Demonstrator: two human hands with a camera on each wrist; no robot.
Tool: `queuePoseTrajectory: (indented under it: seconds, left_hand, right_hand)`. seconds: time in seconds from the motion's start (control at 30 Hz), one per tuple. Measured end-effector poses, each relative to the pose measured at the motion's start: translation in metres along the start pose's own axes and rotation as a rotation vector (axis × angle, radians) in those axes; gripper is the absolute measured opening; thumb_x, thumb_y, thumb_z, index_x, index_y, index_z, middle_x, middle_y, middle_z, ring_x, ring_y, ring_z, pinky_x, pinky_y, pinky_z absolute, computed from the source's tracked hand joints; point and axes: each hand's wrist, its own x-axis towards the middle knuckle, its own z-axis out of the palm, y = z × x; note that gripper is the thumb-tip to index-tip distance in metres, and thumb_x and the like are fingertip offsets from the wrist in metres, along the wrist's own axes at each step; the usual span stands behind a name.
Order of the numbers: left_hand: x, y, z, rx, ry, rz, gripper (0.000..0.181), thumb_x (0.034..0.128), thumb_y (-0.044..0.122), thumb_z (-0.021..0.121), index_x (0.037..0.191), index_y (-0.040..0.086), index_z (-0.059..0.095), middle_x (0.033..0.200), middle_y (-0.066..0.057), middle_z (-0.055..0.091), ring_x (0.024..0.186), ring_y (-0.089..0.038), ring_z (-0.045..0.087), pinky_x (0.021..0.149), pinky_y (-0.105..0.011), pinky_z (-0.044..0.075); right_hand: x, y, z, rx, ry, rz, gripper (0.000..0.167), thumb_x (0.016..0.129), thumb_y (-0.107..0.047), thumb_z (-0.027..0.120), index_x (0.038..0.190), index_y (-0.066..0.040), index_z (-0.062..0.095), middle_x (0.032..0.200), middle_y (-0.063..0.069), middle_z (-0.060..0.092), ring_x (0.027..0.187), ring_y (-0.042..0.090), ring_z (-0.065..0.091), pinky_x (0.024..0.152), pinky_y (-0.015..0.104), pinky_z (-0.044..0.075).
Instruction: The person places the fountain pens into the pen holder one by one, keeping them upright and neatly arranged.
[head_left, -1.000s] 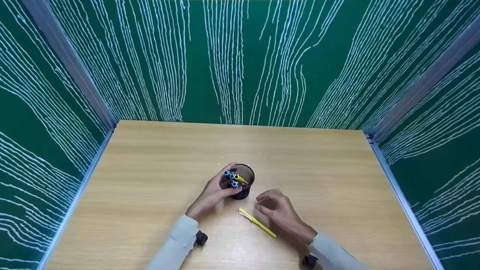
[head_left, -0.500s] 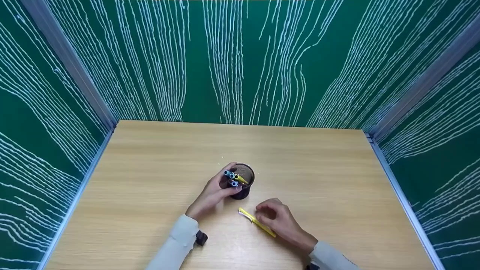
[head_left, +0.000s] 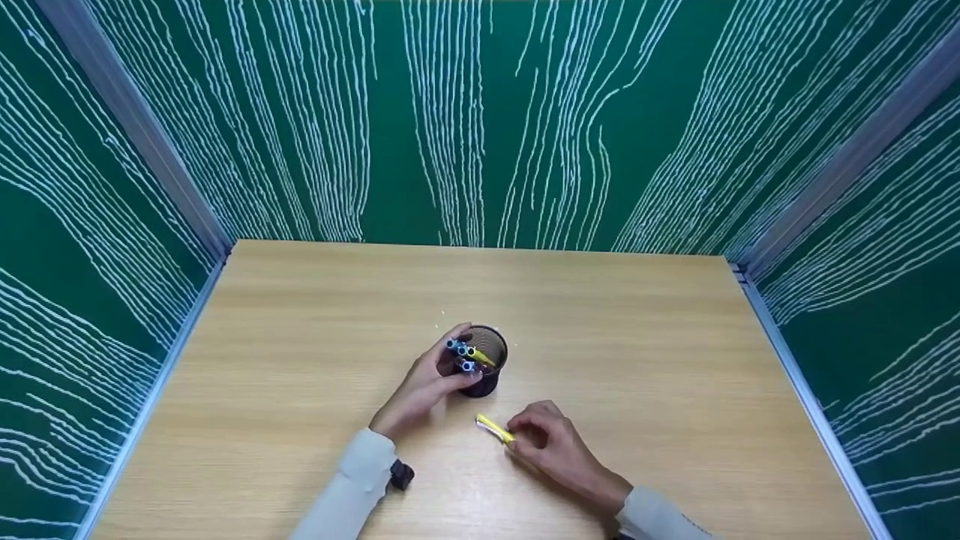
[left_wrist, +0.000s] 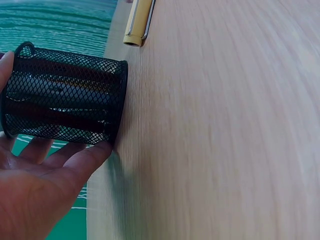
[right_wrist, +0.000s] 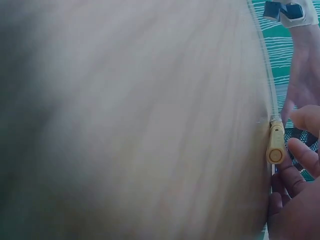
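In the head view my left hand (head_left: 422, 386) grips a black mesh pen cup (head_left: 491, 346) from its left side. The cup stands upright on the table; several pens (head_left: 461, 352), blue and yellow, lean out over its left rim. A yellow pen (head_left: 491, 427) with a metal clip lies on the table in front of it. My right hand (head_left: 562, 446) is at this pen, its thumb and forefinger curved around the middle, and hides the lower half. In the right wrist view the thumb and forefinger tips stand apart beside the pen (right_wrist: 275, 145); whether they pinch it I cannot tell.
The light wooden table (head_left: 337, 300) is bordered on three sides by green walls (head_left: 390, 135) with white wavy lines. Small white specks (head_left: 439, 319) dot the tabletop beyond the cup. Metal posts (head_left: 150, 127) rise at the back corners.
My right hand has moved down and toward me from beside the cup onto the yellow pen, covering its near half. The left hand, the cup and the pens stay where they were.
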Motion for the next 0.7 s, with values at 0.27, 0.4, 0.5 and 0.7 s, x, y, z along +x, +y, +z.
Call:
queuePoseTrajectory:
  seconds: [0.27,0.4,0.5,0.7]
  left_hand:
    - [0.000,0.001,0.000,0.000,-0.005,0.007,0.087,0.0958,0.020,0.087,0.171,0.022,0.042,0.170,-0.011,0.048,0.155,-0.034,0.045,0.131,-0.058,0.026]
    - [0.001,0.001,0.000,-0.018,-0.011,0.000,0.088,0.0957,0.019,0.087,0.171,0.023,0.042,0.171,-0.010,0.047,0.155,-0.033,0.046,0.131,-0.056,0.027]
    - [0.001,0.002,0.001,-0.036,-0.007,0.001,0.086,0.0960,0.017,0.086,0.170,0.020,0.043,0.170,-0.012,0.048,0.153,-0.033,0.048,0.130,-0.053,0.030]
    - [0.000,0.003,0.002,-0.069,-0.010,-0.014,0.087,0.0966,0.013,0.085,0.171,0.018,0.041,0.170,-0.013,0.047,0.148,-0.033,0.054,0.126,-0.046,0.038]
  right_hand:
    - [0.001,0.002,0.002,-0.051,-0.002,-0.023,0.028,0.085,-0.012,0.094,0.108,-0.023,0.081,0.106,-0.010,0.070,0.107,0.015,0.055,0.091,0.026,0.045]
    - [0.001,0.006,0.005,-0.066,0.021,-0.068,0.030,0.082,-0.009,0.095,0.106,-0.022,0.081,0.101,-0.007,0.071,0.103,0.015,0.054,0.087,0.027,0.043]
    - [0.001,0.009,0.007,-0.084,0.044,-0.121,0.031,0.080,-0.009,0.096,0.104,-0.022,0.082,0.097,-0.007,0.070,0.100,0.015,0.053,0.085,0.028,0.042]
    - [0.000,0.012,0.011,-0.113,0.068,-0.163,0.031,0.079,-0.011,0.097,0.102,-0.025,0.081,0.092,-0.011,0.068,0.098,0.012,0.053,0.084,0.029,0.041]
